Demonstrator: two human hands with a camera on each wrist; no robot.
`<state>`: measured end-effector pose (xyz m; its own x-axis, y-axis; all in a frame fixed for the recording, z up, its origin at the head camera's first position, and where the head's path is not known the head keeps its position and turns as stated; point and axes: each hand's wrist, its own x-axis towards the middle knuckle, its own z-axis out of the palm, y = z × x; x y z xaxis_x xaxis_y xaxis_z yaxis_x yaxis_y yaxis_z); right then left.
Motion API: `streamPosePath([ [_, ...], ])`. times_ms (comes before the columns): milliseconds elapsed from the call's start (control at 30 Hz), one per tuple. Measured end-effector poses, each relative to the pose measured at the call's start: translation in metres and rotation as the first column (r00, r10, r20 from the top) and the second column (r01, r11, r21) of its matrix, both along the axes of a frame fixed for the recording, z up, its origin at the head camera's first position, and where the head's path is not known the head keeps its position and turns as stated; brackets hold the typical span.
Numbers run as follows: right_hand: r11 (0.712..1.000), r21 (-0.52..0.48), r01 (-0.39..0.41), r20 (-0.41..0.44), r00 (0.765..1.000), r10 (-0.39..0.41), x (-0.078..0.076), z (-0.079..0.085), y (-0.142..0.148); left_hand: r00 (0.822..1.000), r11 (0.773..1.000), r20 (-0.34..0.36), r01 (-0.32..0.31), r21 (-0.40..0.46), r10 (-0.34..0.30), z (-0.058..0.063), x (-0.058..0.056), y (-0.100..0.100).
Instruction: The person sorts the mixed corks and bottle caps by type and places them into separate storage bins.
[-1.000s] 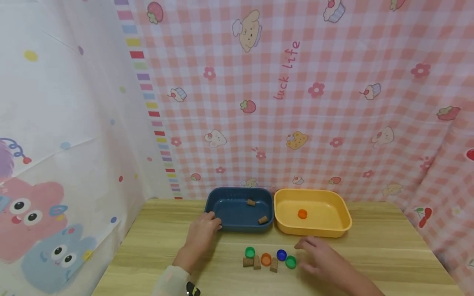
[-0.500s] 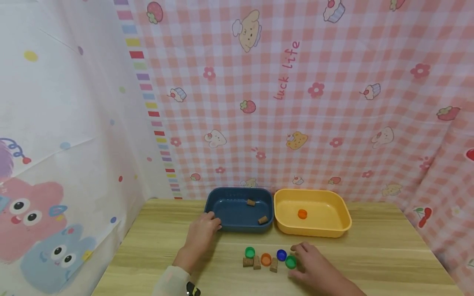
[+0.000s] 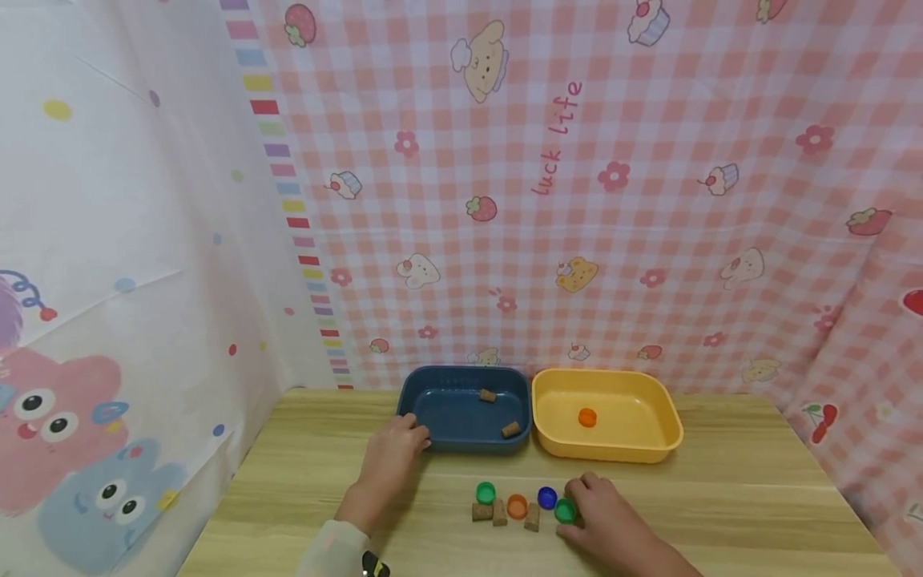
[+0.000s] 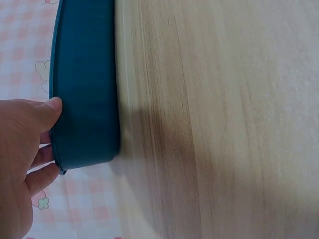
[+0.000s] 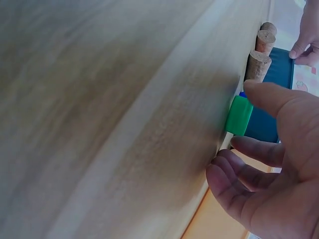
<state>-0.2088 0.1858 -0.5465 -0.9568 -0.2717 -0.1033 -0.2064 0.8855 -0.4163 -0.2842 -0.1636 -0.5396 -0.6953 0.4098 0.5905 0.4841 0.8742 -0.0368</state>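
My left hand [image 3: 392, 453] grips the near-left corner of the dark blue tray [image 3: 465, 442]; in the left wrist view its thumb lies on the tray's outer wall and its fingers curl about the rim. The right hand [image 3: 606, 513] is at a green bottle cap [image 3: 566, 511] on the table, thumb on one side and fingers on the other. In the right wrist view, small gaps seem to separate the fingertips from this green cap [image 5: 239, 116]. Left of it lie a blue cap [image 3: 546, 498], an orange cap [image 3: 517, 506], another green cap [image 3: 485, 493] and several corks [image 3: 531, 517].
Two corks [image 3: 510, 429] lie inside the blue tray. Close to its right stands a yellow tray [image 3: 613, 452], holding one orange cap [image 3: 587, 417]. Behind both trays hangs a pink checked cloth [image 3: 620, 224]. All this rests on a wooden table [image 3: 750, 497].
The right hand has moved left and its thumb and fingers have come around the green cap, drawing closer together. The left hand stays on the blue tray.
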Motion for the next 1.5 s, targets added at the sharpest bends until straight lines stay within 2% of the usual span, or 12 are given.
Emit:
streamPosePath([
  [467,0.999,0.052,0.004,-0.015,1.0,-0.004,-0.002,-0.001,-0.005,1.0,1.0,0.006,-0.014,-0.01,0.014,0.0,0.0,0.001],
  [667,0.998,0.061,-0.015,-0.079,0.997,0.02,-0.001,0.0,-0.006,1.0,1.0,-0.01,-0.003,0.0,0.003,0.001,0.002,0.001],
  [933,0.999,0.049,-0.01,-0.071,0.997,0.014,-0.005,-0.004,-0.009,1.0,1.0,-0.007,0.005,0.012,-0.005,0.0,0.001,0.0],
  [1233,0.999,0.031,-0.03,-0.17,0.985,0.035,-0.005,-0.008,-0.011,1.0,1.0,0.0,-0.001,0.01,0.001,-0.002,-0.001,0.0],
  [1500,0.999,-0.004,-0.045,-0.155,0.987,0.043,-0.004,-0.003,-0.013,1.0,1.0,-0.001,0.01,0.015,-0.01,-0.001,0.0,0.0],
])
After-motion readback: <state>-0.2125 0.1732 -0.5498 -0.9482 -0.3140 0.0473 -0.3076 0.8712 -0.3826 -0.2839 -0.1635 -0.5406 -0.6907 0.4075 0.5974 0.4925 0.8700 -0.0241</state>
